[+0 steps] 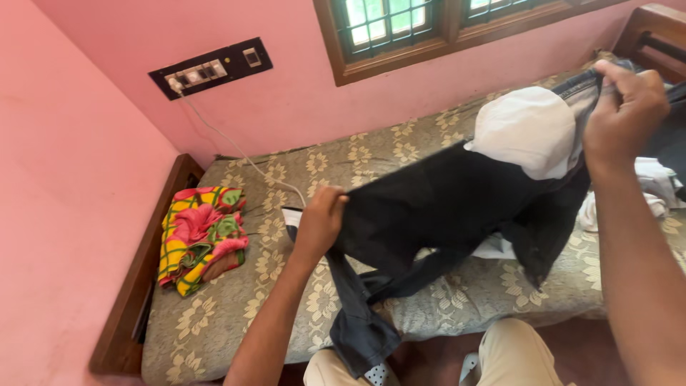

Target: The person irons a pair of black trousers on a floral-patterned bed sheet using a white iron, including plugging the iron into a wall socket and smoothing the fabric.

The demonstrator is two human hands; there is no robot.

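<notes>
Pink walls frame a bed (236,336) with a floral mattress cover. Above it, dark trousers (436,204) stretch inside out, long axis rising from the left hand (321,221) to the right hand (625,114). Both grips are closed on the soft cloth. 1 white pocket lining (529,129) bulges just left of the right grip; the legs droop below the left grip. A crumpled floral cloth (202,237) lies well left.

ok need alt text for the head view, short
A person's left hand and right hand hold up dark trousers, turned inside out with a white pocket lining showing, above a floral mattress. A bright folded cloth lies at its left.
</notes>
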